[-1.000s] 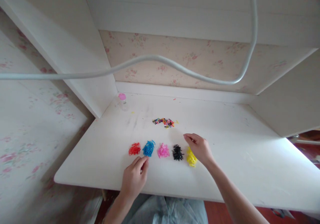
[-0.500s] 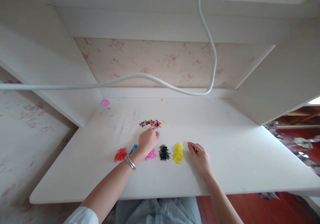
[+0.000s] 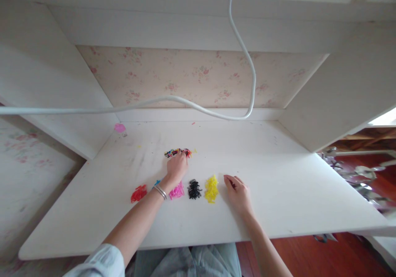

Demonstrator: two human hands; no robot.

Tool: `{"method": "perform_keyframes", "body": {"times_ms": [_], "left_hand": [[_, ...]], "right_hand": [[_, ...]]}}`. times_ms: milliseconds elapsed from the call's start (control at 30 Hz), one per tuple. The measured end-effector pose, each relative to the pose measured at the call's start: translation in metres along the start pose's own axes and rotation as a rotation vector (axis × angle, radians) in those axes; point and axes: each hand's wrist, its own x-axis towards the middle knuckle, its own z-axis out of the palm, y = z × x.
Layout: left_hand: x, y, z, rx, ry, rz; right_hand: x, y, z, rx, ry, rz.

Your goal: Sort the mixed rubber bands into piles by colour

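Note:
A small mixed heap of coloured bits (image 3: 177,152) lies on the white desk (image 3: 278,194). My left hand (image 3: 177,166), with a silver bracelet on the wrist, reaches into that heap, fingers curled at its near edge. In a row nearer me lie sorted piles: red (image 3: 139,193), a blue pile (image 3: 157,182) mostly hidden by my wrist, pink (image 3: 177,191), black (image 3: 194,189) and yellow (image 3: 212,188). My right hand (image 3: 236,192) rests on the desk just right of the yellow pile, fingers loosely curled, nothing visible in them.
A small jar with a pink lid (image 3: 120,128) stands at the back left corner. A white cable (image 3: 198,106) hangs across in front of the floral back wall. White side panels close the desk in left and right; red floor shows at the right.
My left hand went from near the blue pile up to the mixed heap and now has its fingers in it. My right hand moved off the yellow pile to its right. The view shifted.

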Motion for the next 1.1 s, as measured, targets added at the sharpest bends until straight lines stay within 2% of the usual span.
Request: {"method": "perform_keyframes", "body": {"times_ms": [400,833,1100], "left_hand": [[0.007,-0.016,-0.007,-0.032,0.01,0.004],[0.004,-0.028,-0.008,-0.11,0.021,-0.029],[-0.001,-0.036,-0.02,-0.123,0.053,-0.024]], "right_hand": [[-0.001,0.005,0.004,-0.041,0.014,-0.02],[-0.004,0.003,0.002,-0.104,-0.012,-0.041],[-0.004,0.002,0.001,-0.126,-0.02,-0.038]]}}
